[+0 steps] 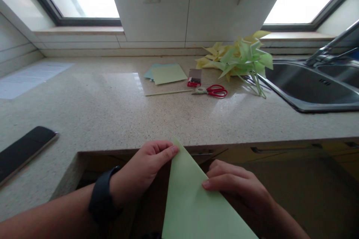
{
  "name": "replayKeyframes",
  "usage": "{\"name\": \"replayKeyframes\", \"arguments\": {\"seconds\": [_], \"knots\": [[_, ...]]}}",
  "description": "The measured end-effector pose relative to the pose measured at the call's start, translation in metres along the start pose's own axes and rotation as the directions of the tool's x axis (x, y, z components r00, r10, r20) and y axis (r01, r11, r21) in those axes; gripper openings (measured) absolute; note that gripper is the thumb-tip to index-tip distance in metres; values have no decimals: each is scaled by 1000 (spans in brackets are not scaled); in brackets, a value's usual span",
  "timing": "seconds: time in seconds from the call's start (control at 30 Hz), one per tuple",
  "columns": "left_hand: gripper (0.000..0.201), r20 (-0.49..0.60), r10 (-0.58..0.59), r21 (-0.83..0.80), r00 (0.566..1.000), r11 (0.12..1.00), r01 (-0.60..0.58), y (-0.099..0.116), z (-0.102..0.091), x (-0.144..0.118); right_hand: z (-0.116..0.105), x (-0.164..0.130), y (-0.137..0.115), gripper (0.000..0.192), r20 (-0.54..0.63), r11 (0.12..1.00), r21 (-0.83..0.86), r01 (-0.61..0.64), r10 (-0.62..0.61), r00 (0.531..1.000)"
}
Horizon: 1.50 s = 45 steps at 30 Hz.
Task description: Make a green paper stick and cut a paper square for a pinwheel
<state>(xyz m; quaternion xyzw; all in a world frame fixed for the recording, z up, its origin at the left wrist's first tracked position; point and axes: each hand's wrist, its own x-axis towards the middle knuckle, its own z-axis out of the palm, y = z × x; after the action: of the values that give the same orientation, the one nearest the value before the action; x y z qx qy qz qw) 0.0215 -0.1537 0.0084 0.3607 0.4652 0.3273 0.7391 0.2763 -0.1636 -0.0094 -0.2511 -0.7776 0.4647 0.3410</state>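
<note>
A pale green sheet of paper (pixel 190 201), with a slanting right edge that looks like a fold, hangs in front of the counter's edge. My left hand (pixel 148 162) pinches its pointed top corner between thumb and fingers; a dark watch band circles that wrist. Along the slanting edge, my right hand (pixel 238 183) grips the paper with the thumb on top and the other fingers behind. The sheet's lower part runs out of the picture.
On the speckled counter (pixel 112 112) lie yellow and blue paper squares (pixel 169 74), a thin stick (pixel 168 92), red-handled scissors (pixel 214 90) and a small red-and-grey packet (pixel 195 77). Paper pinwheels (pixel 241 58) rest beside the sink (pixel 305 82). A black phone-like object (pixel 26 151) and printed sheets (pixel 30 76) lie left.
</note>
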Motion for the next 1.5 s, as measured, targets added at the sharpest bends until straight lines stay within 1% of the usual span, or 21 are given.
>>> {"name": "replayKeyframes", "arguments": {"seconds": [0.07,0.17,0.27,0.4,0.57,0.73,0.8,0.87,0.93,1.0,1.07,1.13,1.2,1.23,1.3,1.37,1.4,1.47,1.5], "knots": [[40,0,-1,18,1000,1000,1,1,0,0,-2,2,-3,30,33,999,-32,24,-23,999],[39,8,17,66,1000,998,-17,3,-1,0,-3,3,-6,25,68,998,-61,7,-3,998],[39,25,37,117,999,992,-40,5,-1,0,-2,4,-5,21,82,999,-19,-26,28,996],[38,40,34,158,999,987,-39,6,-1,-2,0,4,-4,24,91,997,71,-21,14,996],[35,53,40,180,998,982,-49,2,-3,-2,2,6,-4,17,119,996,40,-74,68,991],[33,72,71,195,995,977,-84,4,-2,-1,4,6,0,15,59,997,75,-17,13,998],[32,99,85,191,991,976,-103,5,-2,-2,4,5,2,12,27,998,66,-6,5,1000],[32,159,82,190,984,975,-112,6,-2,-4,3,5,1,10,-10,999,48,-21,22,1000],[31,213,55,210,975,973,-101,5,-2,-5,3,7,-1,8,-58,999,36,-40,42,997],[29,224,27,240,974,967,-83,3,-2,-5,2,9,-4,8,-108,999,21,-50,52,993],[29,212,20,259,977,963,-76,2,-2,-5,3,11,-5,9,-140,995,31,-93,96,985],[31,205,35,285,978,954,-94,2,-1,-5,5,11,-4,9,-169,984,74,-160,171,971],[33,204,55,294,977,949,-115,3,0,-6,7,10,-1,9,-202,964,126,-235,257,945],[35,209,67,276,976,953,-124,4,1,-7,9,9,1,10,-219,952,143,-269,296,930],[40,238,92,190,967,972,-139,4,2,-9,13,7,4,13,-261,926,178,-334,371,891],[42,269,107,119,957,983,-143,3,3,-10,16,7,6,16,-303,904,228,-362,419,856],[43,275,107,115,955,983,-144,3,3,-11,18,8,6,18,-322,896,253,-366,434,841],[45,251,100,170,963,975,-146,2,4,-11,20,9,4,21,-355,888,282,-363,448,821],[43,228,96,211,969,966,-146,2,5,-12,21,10,3,21,-362,887,284,-365,451,816]]}}
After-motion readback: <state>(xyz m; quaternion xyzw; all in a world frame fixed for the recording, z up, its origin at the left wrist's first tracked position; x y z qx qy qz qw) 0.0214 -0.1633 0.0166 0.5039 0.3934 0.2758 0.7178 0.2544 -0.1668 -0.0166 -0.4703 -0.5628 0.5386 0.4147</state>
